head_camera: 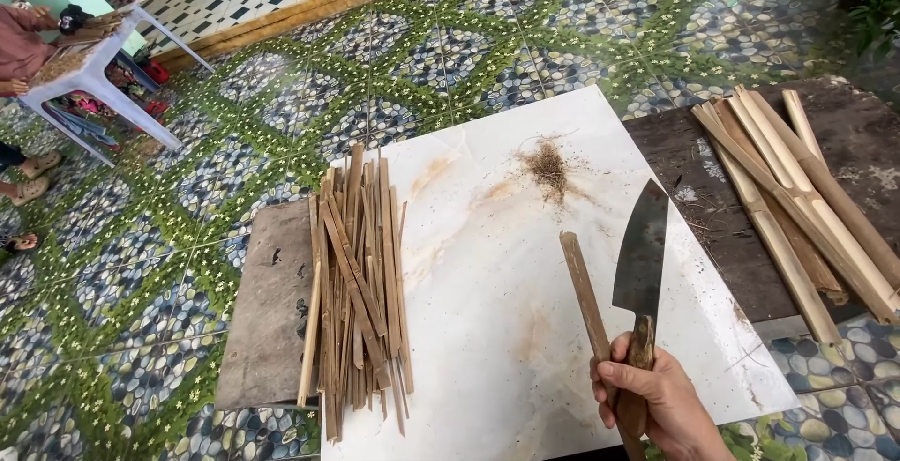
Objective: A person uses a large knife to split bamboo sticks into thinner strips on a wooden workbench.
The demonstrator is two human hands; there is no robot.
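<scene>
While your right hand (647,395) grips both the knife (642,255) and one bamboo stick (583,292), split strips (356,283) lie near on the white board (487,330). Your left hand is out of view.

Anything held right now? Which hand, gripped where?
One hand grips both a cleaver-like knife by its wooden handle and a bamboo stick near its lower end. Left or right can't be told; no other hand shows.

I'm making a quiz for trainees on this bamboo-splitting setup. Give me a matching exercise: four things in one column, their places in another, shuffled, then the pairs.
Things:
1. knife
2. thin strips
3. thick slats
4. shavings

Places:
A. small heap near the white slab's far edge
B. dark board on the right
C. in the right hand, with a stick
D. pile at the slab's left edge

Pairs: 1-C, 2-D, 3-B, 4-A
</scene>
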